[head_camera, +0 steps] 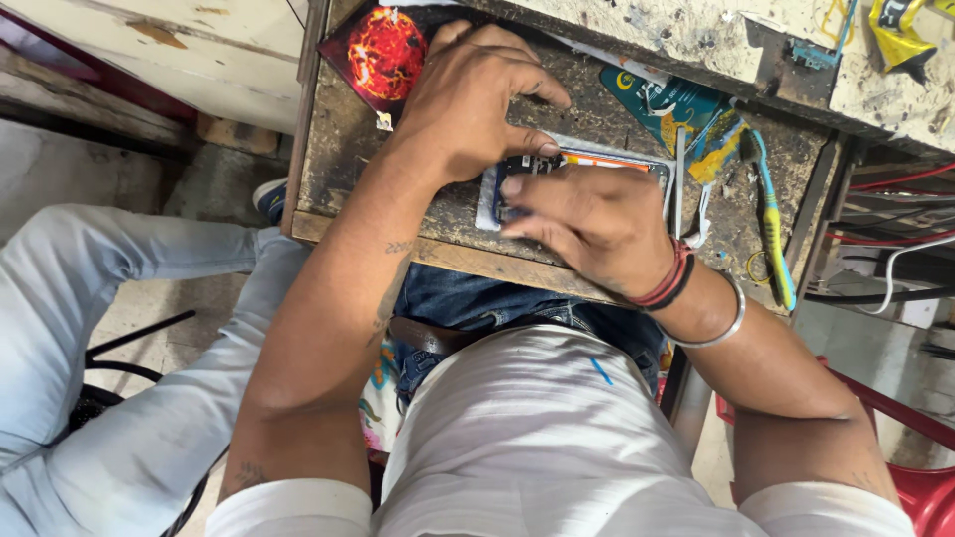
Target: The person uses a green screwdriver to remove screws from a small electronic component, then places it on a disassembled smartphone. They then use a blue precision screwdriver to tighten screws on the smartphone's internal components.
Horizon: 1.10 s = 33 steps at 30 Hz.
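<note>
A small opened phone (587, 161) with an orange strip along its top lies on a white pad on a worn, dirty wooden bench (338, 149). My left hand (477, 94) arches over the phone's far left corner, thumb pressed to its edge. Reaching in from the right, my right hand (587, 224) has red and black threads and a metal bangle at the wrist. It covers the phone's near left part, fingertips pressing on it. Most of the phone is hidden under both hands.
A red-orange patterned card (383, 55) lies at the bench's far left. Teal packets (662, 104), metal tweezers (679, 184) and a yellow-teal toothbrush (771, 224) lie to the right. Cables (885, 239) hang at right, above a red stool (925, 487). Another person's pale-jeaned leg (99, 288) is at left.
</note>
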Each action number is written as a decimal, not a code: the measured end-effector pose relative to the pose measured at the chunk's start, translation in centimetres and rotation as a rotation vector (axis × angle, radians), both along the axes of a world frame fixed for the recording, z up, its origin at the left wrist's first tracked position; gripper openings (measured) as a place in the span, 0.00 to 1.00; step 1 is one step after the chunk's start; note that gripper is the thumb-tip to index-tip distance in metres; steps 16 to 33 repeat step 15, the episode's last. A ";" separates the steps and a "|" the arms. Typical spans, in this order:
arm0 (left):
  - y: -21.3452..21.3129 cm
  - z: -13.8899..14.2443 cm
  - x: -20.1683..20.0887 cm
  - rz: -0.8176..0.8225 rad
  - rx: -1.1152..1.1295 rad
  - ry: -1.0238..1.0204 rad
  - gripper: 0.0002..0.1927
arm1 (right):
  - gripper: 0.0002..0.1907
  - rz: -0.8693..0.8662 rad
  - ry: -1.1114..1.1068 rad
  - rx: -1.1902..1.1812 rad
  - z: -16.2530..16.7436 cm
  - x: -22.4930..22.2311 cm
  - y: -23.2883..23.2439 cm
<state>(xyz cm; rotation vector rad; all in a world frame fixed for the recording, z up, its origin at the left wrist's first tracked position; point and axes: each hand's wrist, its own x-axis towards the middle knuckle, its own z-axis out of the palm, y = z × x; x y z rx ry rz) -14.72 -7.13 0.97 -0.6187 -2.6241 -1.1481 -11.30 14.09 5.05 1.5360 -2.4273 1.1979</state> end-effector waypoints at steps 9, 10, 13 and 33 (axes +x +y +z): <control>-0.2 0.1 -0.1 -0.020 0.030 -0.010 0.22 | 0.19 0.221 -0.116 -0.117 0.0 -0.1 -0.3; -0.1 0.0 0.0 -0.015 0.041 -0.025 0.22 | 0.20 0.140 -0.095 -0.069 0.1 -0.1 -0.1; 0.1 -0.2 -0.3 -0.002 -0.002 0.017 0.22 | 0.22 0.046 -0.064 -0.019 0.1 0.3 -0.2; 0.0 0.1 -0.5 0.004 -0.003 -0.031 0.22 | 0.22 0.160 -0.066 -0.105 0.2 0.2 -0.4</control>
